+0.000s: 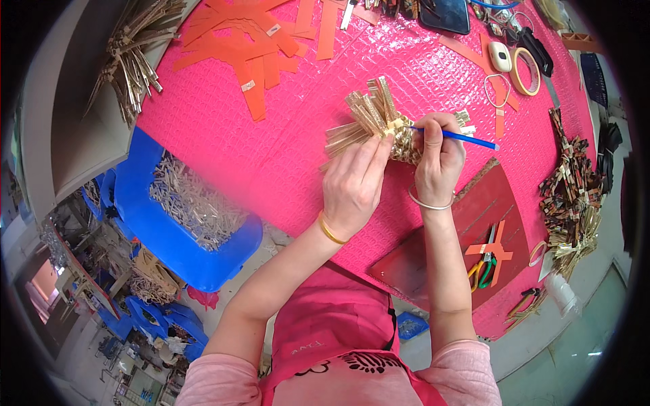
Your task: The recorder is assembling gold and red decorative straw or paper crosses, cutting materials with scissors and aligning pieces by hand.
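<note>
A bundle of shiny gold strips (369, 114) rests on the pink quilted table cover (284, 155), its ends fanned out to the upper left and right. My left hand (352, 181) pinches the middle of it, where a small pale yellow patch (395, 126) shows by the fingertips. In my right hand (440, 162) is a slim blue pen (474, 140), its tip pointing left at that patch. Whether the tip touches the patch I cannot tell. Part of the bundle is hidden behind my fingers.
Orange paper cut-outs (233, 57) lie at the far left. A phone (445, 15), a tape roll (525, 71) and a white case (500, 57) sit far right. Green-and-yellow-handled scissors (483, 269) lie on a dark red board (420, 260). A blue bin (189, 260) of strips stands left.
</note>
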`<state>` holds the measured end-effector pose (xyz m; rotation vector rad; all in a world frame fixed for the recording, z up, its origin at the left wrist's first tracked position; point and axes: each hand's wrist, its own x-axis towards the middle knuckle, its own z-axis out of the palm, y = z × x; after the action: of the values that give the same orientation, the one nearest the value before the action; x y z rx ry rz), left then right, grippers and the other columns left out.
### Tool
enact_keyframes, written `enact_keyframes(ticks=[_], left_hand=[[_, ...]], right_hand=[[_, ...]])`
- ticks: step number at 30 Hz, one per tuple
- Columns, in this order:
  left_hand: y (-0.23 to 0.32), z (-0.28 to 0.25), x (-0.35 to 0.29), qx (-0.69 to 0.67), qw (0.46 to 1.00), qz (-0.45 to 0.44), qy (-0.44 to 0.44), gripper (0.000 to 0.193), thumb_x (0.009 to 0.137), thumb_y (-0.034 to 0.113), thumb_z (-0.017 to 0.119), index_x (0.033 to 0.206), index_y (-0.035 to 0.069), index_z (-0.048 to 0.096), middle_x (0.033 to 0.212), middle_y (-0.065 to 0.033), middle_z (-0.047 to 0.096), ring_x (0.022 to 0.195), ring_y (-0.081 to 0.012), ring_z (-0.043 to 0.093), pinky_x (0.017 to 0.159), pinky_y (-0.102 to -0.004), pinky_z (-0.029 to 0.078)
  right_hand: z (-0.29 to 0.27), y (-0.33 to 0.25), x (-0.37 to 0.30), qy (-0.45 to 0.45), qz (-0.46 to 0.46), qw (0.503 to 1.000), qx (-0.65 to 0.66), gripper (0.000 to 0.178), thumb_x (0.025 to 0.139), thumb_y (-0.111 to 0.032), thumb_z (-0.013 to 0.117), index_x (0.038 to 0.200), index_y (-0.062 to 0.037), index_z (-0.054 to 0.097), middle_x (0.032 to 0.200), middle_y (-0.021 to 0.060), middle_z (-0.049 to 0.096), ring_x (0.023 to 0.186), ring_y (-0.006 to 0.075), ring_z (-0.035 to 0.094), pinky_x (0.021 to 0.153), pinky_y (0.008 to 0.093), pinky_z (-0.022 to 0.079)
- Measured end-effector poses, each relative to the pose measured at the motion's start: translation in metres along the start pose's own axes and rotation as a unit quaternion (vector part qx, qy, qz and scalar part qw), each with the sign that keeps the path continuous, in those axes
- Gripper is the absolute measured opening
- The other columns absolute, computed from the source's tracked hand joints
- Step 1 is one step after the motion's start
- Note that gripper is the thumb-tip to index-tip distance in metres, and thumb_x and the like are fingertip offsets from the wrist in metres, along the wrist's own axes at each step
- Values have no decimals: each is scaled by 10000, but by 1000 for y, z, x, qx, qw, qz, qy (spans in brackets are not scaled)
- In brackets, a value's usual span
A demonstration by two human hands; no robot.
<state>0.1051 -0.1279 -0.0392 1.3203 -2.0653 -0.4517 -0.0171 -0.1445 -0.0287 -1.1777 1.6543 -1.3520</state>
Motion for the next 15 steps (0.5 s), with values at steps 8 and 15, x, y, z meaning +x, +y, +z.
enact_keyframes(ticks=[8,15], left_hand=[[-3,0,0,-37,999,-10,11,324,673,-33,598,994,0,577,886,-111,535,781,-258,551,661,-340,450],[0,-1,1,-41,999,-14,3,344,651,-41,601,992,0,576,905,-114,528,801,-263,545,669,-346,447]], right_hand=[[8,4,2,11,-20,995,-97,125,848,-108,518,785,-2,539,581,48,487,485,96,437,457,238,350],[8,6,3,9,-57,991,-118,97,827,-88,536,783,-2,545,598,80,503,483,148,469,462,263,367]])
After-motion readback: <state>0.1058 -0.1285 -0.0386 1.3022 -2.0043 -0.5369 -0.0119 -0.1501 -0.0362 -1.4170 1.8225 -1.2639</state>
